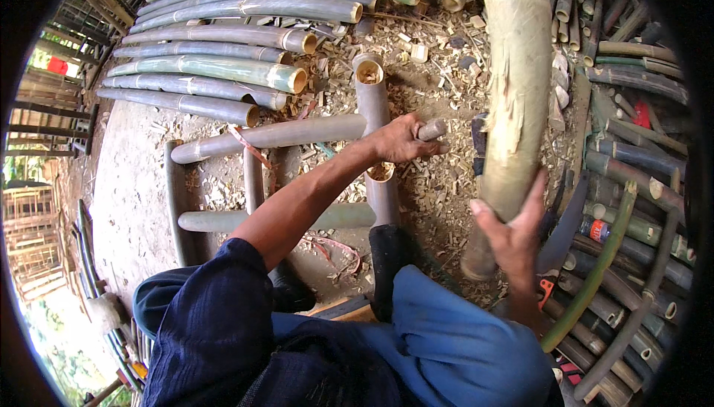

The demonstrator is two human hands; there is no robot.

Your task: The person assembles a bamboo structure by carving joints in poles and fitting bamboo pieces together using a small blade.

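Note:
My left hand (401, 138) is closed around a short round wooden handle (432, 130), whose butt end sticks out to the right. Whatever lies at its other end is hidden by my fingers. Directly under this hand runs a thick bamboo post (373, 102), with cut openings that show light wood chips inside. Two bamboo rails (275, 135) join the post from the left, forming a frame. To the right, my right hand (513, 228) grips a heavy pale wooden club (515, 72), raised upright, wide at the top and splintered along its side.
Several bamboo poles (223, 68) lie side by side at the far left. Stacked bamboo pieces (632, 236) fill the right side. Wood chips (439, 206) cover the ground around the frame. A red-pink strap (249, 146) wraps one rail. My legs (454, 325) flank the near end.

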